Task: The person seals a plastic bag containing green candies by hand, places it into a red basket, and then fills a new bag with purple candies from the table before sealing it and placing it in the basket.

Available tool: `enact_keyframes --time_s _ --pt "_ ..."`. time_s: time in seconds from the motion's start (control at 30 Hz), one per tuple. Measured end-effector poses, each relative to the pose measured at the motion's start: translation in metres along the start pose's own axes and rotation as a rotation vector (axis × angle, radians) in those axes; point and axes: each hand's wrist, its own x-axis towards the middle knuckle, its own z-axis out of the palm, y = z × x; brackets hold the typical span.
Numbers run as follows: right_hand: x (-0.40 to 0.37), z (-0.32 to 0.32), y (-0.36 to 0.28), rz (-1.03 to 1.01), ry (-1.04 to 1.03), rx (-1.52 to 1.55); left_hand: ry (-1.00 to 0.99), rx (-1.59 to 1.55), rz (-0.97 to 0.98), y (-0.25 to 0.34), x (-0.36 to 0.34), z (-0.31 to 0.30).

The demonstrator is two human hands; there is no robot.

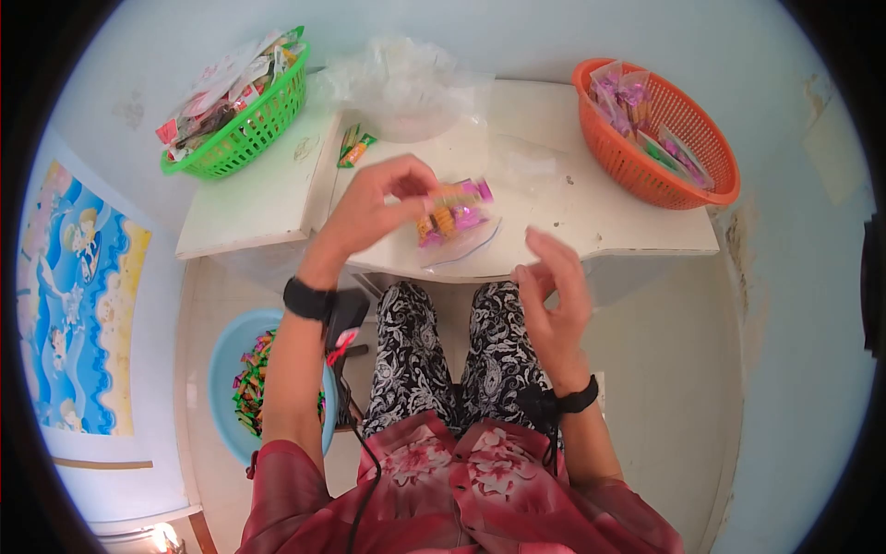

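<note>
My left hand is over the desk with thumb and forefinger closed on a small, motion-blurred snack packet in orange and purple. Just under it, a clear zip bag lies at the desk's front edge, with several purple-and-orange packets inside. The bag's zip edge faces my lap. To the right, my right hand hovers in front of the desk edge, fingers apart and a little curled, holding nothing. Two green-and-orange packets lie on the desk beyond my left hand.
A heap of clear plastic bags sits at the back of the desk. At the left stands a green basket of packaging; at the right, an orange basket holds filled bags. Below left is a blue tub of small packets.
</note>
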Motion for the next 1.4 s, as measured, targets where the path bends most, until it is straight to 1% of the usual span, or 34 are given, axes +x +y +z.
enact_keyframes --time_s 0.03,0.1,0.13,0.23,0.27,0.37,0.47,0.57,0.67,0.77,0.87,0.97,1.07,1.17,1.27,1.4 --pt "0.005 0.001 -0.006 0.005 -0.016 0.078 -0.092 -0.050 -0.003 0.011 -0.015 0.004" --pt "0.009 0.003 -0.018 0.015 -0.051 0.233 -0.154 -0.159 -0.007 0.021 -0.041 0.016" --pt "0.008 0.000 -0.020 0.047 -0.126 0.260 -0.184 -0.212 -0.005 0.024 -0.050 0.021" --pt "-0.003 -0.003 -0.013 -0.081 -0.246 0.208 -0.224 -0.340 -0.070 0.019 -0.068 0.033" --pt "-0.009 -0.005 -0.017 -0.023 -0.247 0.206 -0.215 -0.383 -0.103 0.013 -0.072 0.038" --pt "-0.019 -0.010 -0.017 -0.050 -0.209 0.202 -0.245 -0.388 -0.139 0.010 -0.075 0.050" --pt "-0.026 -0.021 -0.011 -0.079 -0.188 0.190 -0.198 -0.246 -0.040 0.022 -0.073 0.055" --pt "-0.030 -0.026 -0.001 -0.074 -0.055 0.127 0.210 0.230 0.262 0.031 -0.067 0.064" --pt "-0.024 -0.024 0.002 -0.116 0.006 0.037 0.288 0.635 0.462 0.027 -0.051 0.065" --pt "-0.018 -0.015 0.005 -0.211 0.031 -0.076 0.257 0.821 0.405 0.024 -0.044 0.076" --pt "-0.018 -0.007 0.014 -0.215 0.069 -0.091 0.252 0.853 0.416 0.017 -0.036 0.077" --pt "-0.013 -0.001 0.011 -0.189 0.070 -0.076 0.291 0.933 0.377 0.008 -0.029 0.077" --pt "-0.008 0.008 0.021 -0.294 0.097 -0.099 0.324 0.888 0.407 0.005 -0.023 0.076" --pt "-0.002 0.017 0.024 -0.316 0.134 -0.099 0.390 0.840 0.360 0.013 -0.020 0.079" --pt "0.006 0.028 0.033 -0.399 0.174 -0.169 0.388 0.836 0.347 0.017 -0.017 0.079" --pt "0.018 0.038 0.037 -0.439 0.197 -0.285 0.385 0.831 0.377 0.019 -0.017 0.082"
